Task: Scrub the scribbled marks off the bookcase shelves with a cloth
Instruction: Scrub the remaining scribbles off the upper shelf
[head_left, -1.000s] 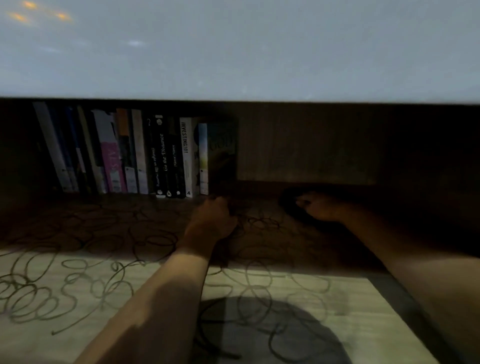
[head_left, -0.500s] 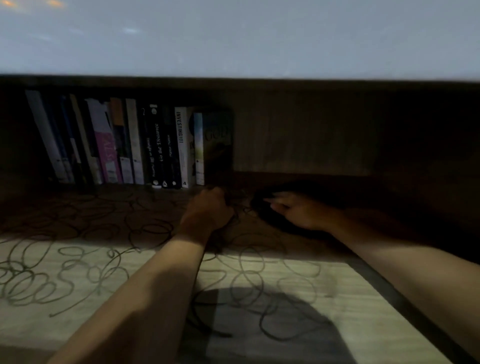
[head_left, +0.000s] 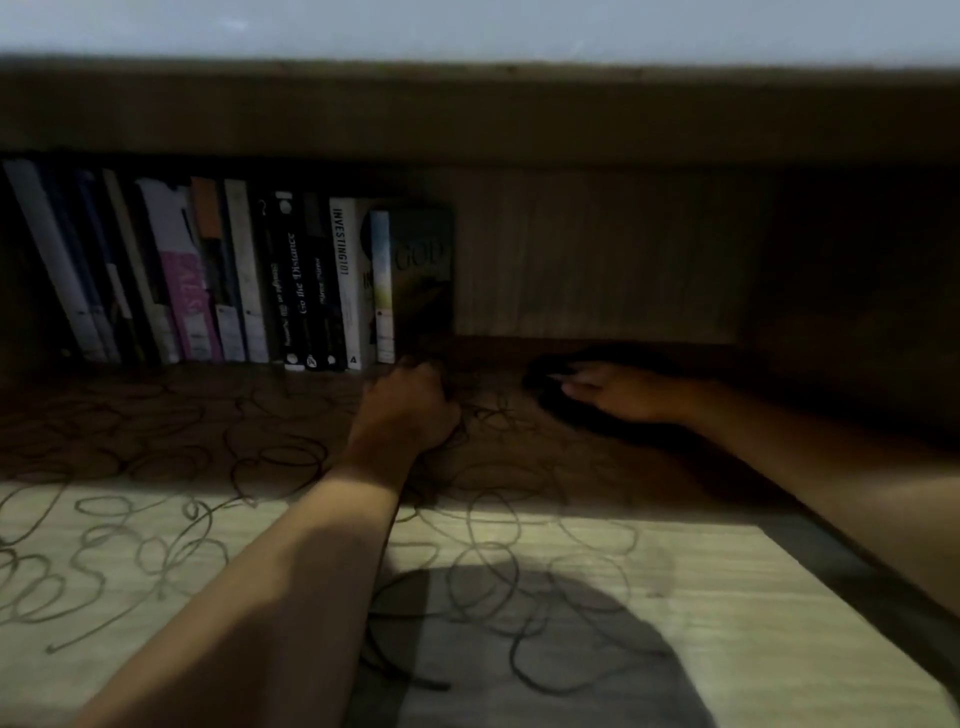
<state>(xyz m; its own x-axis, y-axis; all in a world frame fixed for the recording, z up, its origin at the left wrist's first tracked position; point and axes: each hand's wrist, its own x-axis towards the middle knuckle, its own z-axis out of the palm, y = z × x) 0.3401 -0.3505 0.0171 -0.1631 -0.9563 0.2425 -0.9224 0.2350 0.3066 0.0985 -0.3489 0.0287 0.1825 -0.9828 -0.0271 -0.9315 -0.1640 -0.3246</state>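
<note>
**Both hands deep on the scribbled shelf**

The right hand (head_left: 618, 392) lies with fingers stretched flat on a dark cloth (head_left: 558, 397), far right of the shelf (head_left: 675, 597). The left hand (head_left: 408, 410) is curled into a fist, knuckles near the rightmost book (head_left: 421, 280); whether it holds anything I cannot tell. Looping marks (head_left: 156, 551) cover the shelf's left and middle.

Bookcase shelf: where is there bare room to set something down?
Free: the shelf to the right of the books, behind the right hand and its dark cloth. Crowded: the book row on the left.
</note>
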